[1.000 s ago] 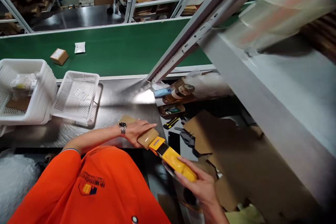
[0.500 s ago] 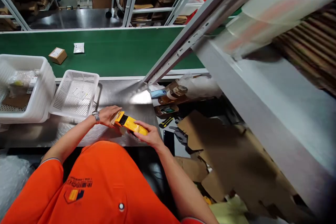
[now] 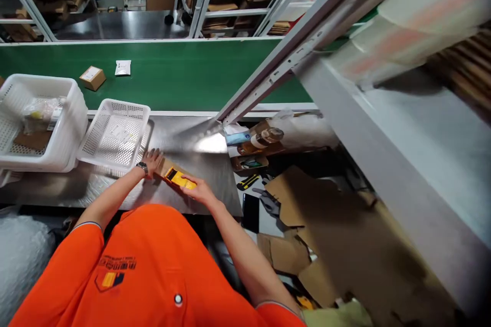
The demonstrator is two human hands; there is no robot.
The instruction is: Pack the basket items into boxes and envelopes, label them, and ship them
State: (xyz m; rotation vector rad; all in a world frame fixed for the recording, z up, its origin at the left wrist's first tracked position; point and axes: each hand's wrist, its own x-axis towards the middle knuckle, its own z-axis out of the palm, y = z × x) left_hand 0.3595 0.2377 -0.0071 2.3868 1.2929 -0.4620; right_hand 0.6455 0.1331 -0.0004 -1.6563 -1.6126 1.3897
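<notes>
My right hand [image 3: 200,192] is closed round the lower right end of a yellow box [image 3: 181,179] with a dark patch on its upper face. The yellow box lies in or on a piece of brown cardboard [image 3: 165,164], low over the steel table [image 3: 207,163]; I cannot tell how deep it sits. My left hand [image 3: 153,162], with a metal watch on the wrist, grips the cardboard's left end, its fingers over the far edge and its thumb hidden. Just left of that hand is a shallow white basket [image 3: 82,152] with a flat clear packet inside.
Stacked white baskets [image 3: 79,127] stand at the left. Behind the table runs a green conveyor belt [image 3: 184,69] bearing a small carton [image 3: 92,77] and a white packet [image 3: 123,67]. A slanted metal post [image 3: 268,76] and a shelf [image 3: 402,173] with tape rolls [image 3: 418,20] flank the right.
Both hands have moved left, and the yellow box has come down lower with the cardboard against it. The left fingers have shifted to the cardboard's far left end. The view has swung slightly.
</notes>
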